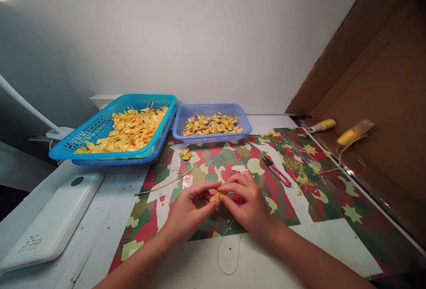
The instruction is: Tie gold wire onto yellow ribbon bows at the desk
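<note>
Patterned tabletop. Our left hand and right hand: fingers pinching yellow bow. We'd best leave cord slack.

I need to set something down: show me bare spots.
Mostly bare: the white tabletop between the power bank and patterned sheet, bar scattered specks; the pale patch beside the right forearm. Crowded: around the snips and thread scraps, and where left hand and right hand hold yellow ribbon.

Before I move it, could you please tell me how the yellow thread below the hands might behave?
The yellow thread is probably floppy, since it curves in a loose loop. It is likely light too, being so thin.
</note>
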A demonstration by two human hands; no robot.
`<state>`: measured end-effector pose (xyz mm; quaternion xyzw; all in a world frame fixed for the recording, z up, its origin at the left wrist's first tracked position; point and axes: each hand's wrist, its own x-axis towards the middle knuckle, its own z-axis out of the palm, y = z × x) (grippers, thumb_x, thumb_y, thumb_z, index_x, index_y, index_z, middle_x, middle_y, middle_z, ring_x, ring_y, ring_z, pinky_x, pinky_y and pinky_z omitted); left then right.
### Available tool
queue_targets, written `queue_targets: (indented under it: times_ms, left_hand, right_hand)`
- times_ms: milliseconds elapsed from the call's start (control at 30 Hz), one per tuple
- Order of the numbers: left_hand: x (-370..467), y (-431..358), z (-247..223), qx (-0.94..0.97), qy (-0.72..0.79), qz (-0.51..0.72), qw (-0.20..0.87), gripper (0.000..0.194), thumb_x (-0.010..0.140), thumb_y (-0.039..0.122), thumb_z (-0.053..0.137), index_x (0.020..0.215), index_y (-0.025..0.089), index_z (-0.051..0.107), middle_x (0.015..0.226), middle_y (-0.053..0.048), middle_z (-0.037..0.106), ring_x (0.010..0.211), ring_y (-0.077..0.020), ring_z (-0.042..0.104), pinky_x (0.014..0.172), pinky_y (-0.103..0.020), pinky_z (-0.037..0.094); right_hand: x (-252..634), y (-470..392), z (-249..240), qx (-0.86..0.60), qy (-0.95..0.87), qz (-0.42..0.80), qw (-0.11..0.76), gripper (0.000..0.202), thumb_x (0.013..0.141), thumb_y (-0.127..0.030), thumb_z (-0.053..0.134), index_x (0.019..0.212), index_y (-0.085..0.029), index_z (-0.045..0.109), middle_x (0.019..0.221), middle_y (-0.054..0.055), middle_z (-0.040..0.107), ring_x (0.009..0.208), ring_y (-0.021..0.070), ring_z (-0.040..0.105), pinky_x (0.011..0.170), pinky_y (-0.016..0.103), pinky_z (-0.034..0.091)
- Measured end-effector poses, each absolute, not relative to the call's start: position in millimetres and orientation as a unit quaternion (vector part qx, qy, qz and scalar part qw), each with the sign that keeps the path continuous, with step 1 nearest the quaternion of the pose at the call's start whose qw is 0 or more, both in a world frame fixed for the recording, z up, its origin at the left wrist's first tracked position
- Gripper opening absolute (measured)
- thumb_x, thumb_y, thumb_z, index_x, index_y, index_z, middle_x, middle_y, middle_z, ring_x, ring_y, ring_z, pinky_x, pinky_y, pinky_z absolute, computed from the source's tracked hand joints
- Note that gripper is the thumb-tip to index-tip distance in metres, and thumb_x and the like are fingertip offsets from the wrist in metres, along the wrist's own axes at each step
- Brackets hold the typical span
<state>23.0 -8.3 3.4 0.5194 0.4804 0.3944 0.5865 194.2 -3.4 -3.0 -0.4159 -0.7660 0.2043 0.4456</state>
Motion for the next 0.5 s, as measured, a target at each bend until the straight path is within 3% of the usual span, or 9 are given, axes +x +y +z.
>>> queue_targets:
  times_ms: [267, 500]
  left_hand:
    - [22.5, -6.4, 3.0, 0.552, 0.461, 0.378, 0.583, 0.036, 0.07, 0.033, 0.071, 0.101, 0.016, 0.07, 0.085, -0.007, 0.066, 0.07, -0.0138, 0.056, 0.063, -0.026, 0.051]
    - [17.3, -2.4, -2.6, 0.582, 0.499, 0.343, 0.543, 0.036, 0.072, 0.032, 0.066, 0.105, 0.017, 0.07, 0.095, -0.009, 0.068, 0.075, -0.0161, 0.058, 0.064, -0.028, 0.05]
  right_hand:
    - [196.0, -2.2, 1.6, -0.388, -0.772, 0.272, 0.424, 0.016, 0.085, -0.016, 0.056, 0.078, -0.026, 0.066, 0.074, 0.001, 0.056, 0.078, 0.017, 0.047, 0.072, 0.032, 0.04]
    - [212.0, 2.5, 15.2, -0.403, -0.646, 0.332, 0.558, 0.016, 0.088, -0.032, 0.054, 0.076, -0.022, 0.058, 0.077, 0.002, 0.05, 0.078, 0.0166, 0.048, 0.071, 0.032, 0.04]
